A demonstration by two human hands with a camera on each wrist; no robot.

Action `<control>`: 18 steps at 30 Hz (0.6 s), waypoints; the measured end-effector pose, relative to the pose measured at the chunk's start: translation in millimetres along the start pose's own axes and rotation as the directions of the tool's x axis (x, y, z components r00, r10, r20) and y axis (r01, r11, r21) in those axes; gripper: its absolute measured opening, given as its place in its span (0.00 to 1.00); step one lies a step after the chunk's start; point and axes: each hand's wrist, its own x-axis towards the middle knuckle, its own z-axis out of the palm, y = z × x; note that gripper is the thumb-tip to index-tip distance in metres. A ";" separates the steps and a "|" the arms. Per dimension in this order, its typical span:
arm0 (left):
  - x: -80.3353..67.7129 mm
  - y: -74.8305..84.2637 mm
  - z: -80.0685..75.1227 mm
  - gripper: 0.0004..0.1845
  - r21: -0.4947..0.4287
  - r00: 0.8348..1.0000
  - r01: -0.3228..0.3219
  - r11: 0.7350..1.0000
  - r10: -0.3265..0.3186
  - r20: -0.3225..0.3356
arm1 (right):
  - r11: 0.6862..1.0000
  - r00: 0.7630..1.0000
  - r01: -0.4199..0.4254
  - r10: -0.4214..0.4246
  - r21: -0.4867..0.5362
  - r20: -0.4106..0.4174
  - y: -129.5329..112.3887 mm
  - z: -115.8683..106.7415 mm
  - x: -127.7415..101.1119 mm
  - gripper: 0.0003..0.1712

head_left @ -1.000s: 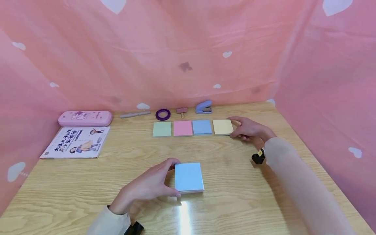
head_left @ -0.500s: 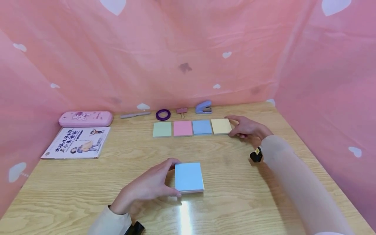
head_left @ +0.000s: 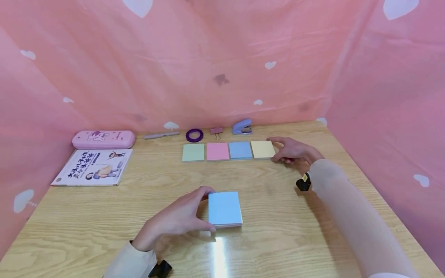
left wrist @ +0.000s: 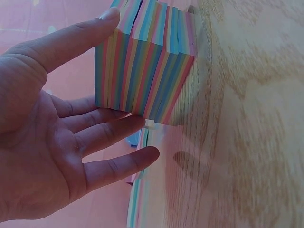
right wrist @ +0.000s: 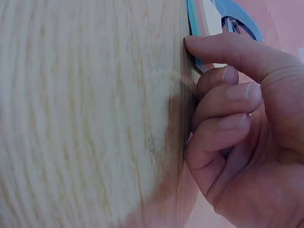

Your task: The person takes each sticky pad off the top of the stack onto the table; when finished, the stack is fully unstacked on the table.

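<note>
In the head view, my left hand (head_left: pixel 184 214) holds a thick stack of sticky note pads (head_left: pixel 225 208) with a blue top, thumb at its near edge and fingers at its far edge. The left wrist view shows the stack's striped sides (left wrist: pixel 137 76) in several colours. My right hand (head_left: pixel 292 150) grips a yellow-topped sticky note pad (head_left: pixel 262 150) between thumb and index finger. This pad lies at the right end of a row, beside a blue pad (head_left: pixel 240 150), a pink pad (head_left: pixel 217 151) and a green pad (head_left: pixel 193 152). In the right wrist view, the other fingers (right wrist: pixel 221 128) are curled.
Behind the row lie a lilac stapler (head_left: pixel 242 127), a pink binder clip (head_left: pixel 216 131), a roll of purple tape (head_left: pixel 188 137) and a grey pen (head_left: pixel 161 135). A pink pencil case (head_left: pixel 103 139) and a book (head_left: pixel 93 168) lie at the left. Pink cloth (head_left: pixel 222 50) encloses the table.
The right hand has slid the yellow pad a little to the left, close to the blue pad in the row. The left hand and its stack have stayed in place.
</note>
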 end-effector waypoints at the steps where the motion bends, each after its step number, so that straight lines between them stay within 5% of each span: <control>1: 0.1 -0.2 -0.1 0.45 -0.001 1.000 -0.001 1.000 0.001 -0.001 | 1.000 1.000 0.003 -0.003 0.000 -0.001 -0.3 -0.2 -0.6 0.55; 10: -0.1 -2.3 2.7 0.46 0.000 1.000 -0.002 1.000 0.002 -0.011 | 0.995 0.997 0.057 -0.053 0.083 -0.047 -1.7 6.0 -15.1 0.64; 18: 0.0 -2.5 1.5 0.48 -0.007 1.000 0.017 1.000 -0.017 -0.002 | 0.961 0.971 0.229 -0.215 0.153 -0.102 -22.7 42.2 -46.6 0.57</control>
